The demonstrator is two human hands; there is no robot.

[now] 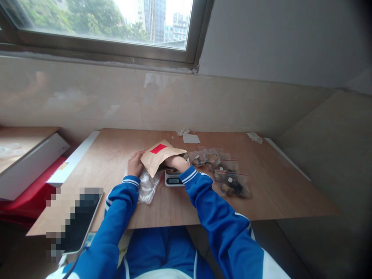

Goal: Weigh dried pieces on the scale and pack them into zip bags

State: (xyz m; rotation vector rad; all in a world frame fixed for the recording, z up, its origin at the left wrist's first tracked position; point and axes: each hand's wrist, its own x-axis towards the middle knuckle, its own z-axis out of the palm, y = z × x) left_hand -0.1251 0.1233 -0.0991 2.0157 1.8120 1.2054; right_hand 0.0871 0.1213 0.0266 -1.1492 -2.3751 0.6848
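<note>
A brown kraft paper bag [151,159] with a red label lies tilted in the middle of the table, its mouth facing right. My left hand [135,163] grips the bag's left end, its fingers partly behind the paper. My right hand [178,163] reaches into the mouth; its fingers are hidden inside. Below it, partly covered by the bag and my wrist, is a white digital kitchen scale [174,184] with a small display. Crumpled clear plastic [148,188] lies beneath the bag, close to my left wrist.
Several clear zip bags [231,184] with dark and tan dried pieces lie right of the scale. A white paper slip [191,138] and crumpled tissue [255,137] are at the table's back. A dark tablet-like device [84,221] rests at the left front edge. Behind stands a tiled wall.
</note>
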